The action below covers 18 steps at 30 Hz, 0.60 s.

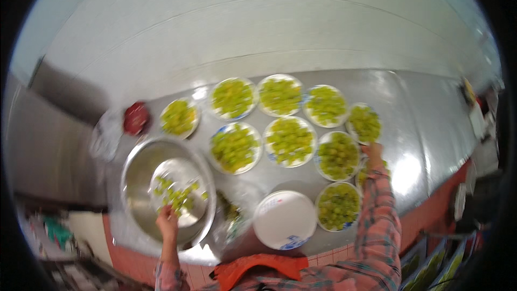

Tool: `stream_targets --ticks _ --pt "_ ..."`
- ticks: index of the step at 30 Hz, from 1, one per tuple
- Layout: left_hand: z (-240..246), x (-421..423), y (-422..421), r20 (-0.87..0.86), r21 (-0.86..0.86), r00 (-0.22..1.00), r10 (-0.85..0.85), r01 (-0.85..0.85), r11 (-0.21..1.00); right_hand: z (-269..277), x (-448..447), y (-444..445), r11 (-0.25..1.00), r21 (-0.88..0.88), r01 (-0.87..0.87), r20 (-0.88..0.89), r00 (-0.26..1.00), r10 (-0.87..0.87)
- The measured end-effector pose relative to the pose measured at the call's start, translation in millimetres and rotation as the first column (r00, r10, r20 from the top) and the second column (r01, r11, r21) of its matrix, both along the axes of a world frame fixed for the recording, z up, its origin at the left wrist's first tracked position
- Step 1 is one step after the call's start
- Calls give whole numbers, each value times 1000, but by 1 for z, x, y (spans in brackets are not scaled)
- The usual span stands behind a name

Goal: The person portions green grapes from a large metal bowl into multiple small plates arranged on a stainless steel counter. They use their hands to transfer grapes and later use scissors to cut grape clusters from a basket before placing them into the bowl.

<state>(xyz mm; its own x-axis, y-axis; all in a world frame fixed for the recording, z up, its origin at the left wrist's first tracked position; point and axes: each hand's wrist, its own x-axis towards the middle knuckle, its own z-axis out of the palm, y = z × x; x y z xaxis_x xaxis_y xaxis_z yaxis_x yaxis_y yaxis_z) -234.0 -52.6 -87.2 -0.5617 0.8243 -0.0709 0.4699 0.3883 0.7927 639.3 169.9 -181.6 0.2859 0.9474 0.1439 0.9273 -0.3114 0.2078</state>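
A large steel basin (135, 161) stands at the left of the metal table, with loose green grapes (177, 198) on its pale, shiny bottom. My left hand (167, 219) reaches over the near rim, fingertips at these grapes; whether it grips any is unclear. My right hand (373, 154) is at the near edge of a plate of grapes (364, 123) on the right, and blur hides its grip. Below its wrist, my sleeve partly covers another plate of grapes (362, 176). Just left of that hand lies a plate of darker grapes (338, 156).
Several more grape-filled plates (289, 141) stand in rows across the steel table (408, 129). Bare white plates (284, 218), apparently stacked, sit near the front edge beside a clear plastic bag (234, 214). A red object (136, 118) and another plastic bag (107, 135) lie behind the basin.
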Motion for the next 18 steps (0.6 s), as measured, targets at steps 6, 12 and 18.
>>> stream_targets --ticks 6,12,18 --pt "5 -82 -32 -364 -313 922 -136 16 950 68 -257 9 785 525 329 -839 353 413" --pt "-15 -96 62 -570 -161 774 -276 224 961 235 -605 -83 555 339 -759 -896 -82 436" --pt "-16 -90 107 -512 -387 691 -510 344 856 114 -757 -95 407 -352 -843 -650 533 541"
